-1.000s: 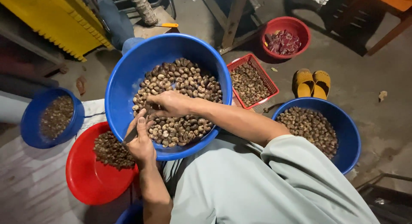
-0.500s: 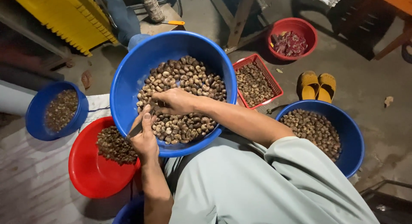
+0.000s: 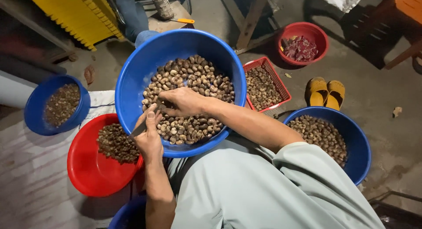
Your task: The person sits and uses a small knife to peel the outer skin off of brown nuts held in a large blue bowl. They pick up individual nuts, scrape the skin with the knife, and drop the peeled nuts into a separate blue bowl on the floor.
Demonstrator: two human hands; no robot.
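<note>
Barely shifted, both hands pinch nuts (image 3: pixel 189 123) over the big blue basin (image 3: pixel 140 75): left hand (image 3: pixel 148 137), right hand (image 3: pixel 184 101).

I see the big blue basin (image 3: pixel 145 71) resting on my lap, round and deep, tilted a little toward me and heaped with mottled brown and cream nuts (image 3: pixel 193 79) across its lower half. My right hand (image 3: pixel 182 101) lies palm down on the heap, fingers curled around a nut I can barely make out. My left hand (image 3: pixel 149 139) sits at the basin's near rim, thumb up, gripping a thin dark blade (image 3: pixel 138 130) that points toward the right hand.
</note>
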